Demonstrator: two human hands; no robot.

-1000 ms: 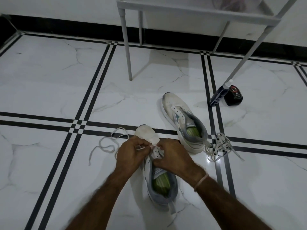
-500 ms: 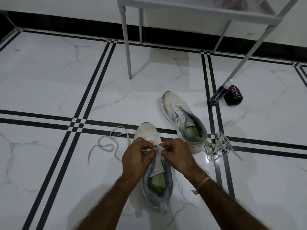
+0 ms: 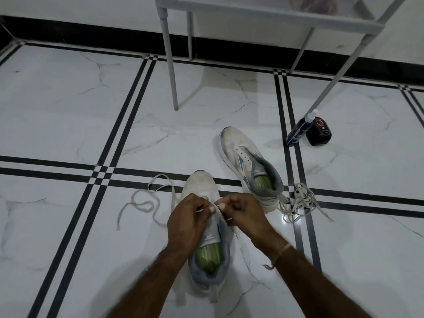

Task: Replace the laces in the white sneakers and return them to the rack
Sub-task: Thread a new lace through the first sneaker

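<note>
A flat white lace (image 3: 137,205) trails in loose curls over the glossy marble floor (image 3: 68,111) on the left, running in towards the near sneaker (image 3: 199,184) — soft, limp and light, so it will flop wherever it is not held; best taken close to its stiff tip for feeding an eyelet. The left hand (image 3: 185,223) hangs over the shoe's throat, its grip curled with thumb and forefinger pinching the lace just above the eyelets; the sneaker lies on the floor beneath, toe away, a pale knit upper with grey padded collar and green insole, light and pliable enough to shift under a tug. The right hand (image 3: 245,214) meets it, its grip pinching another short bit of the same lace. Further right the second sneaker (image 3: 236,145) rests on the floor, its eyelets bare — judged next in line. Just beside its heel lies a tangled heap of laces (image 3: 298,200); beyond, a dark bottle (image 3: 297,133) leans against a black tub (image 3: 321,134); the white tubular rack (image 3: 344,25) stands above.
</note>
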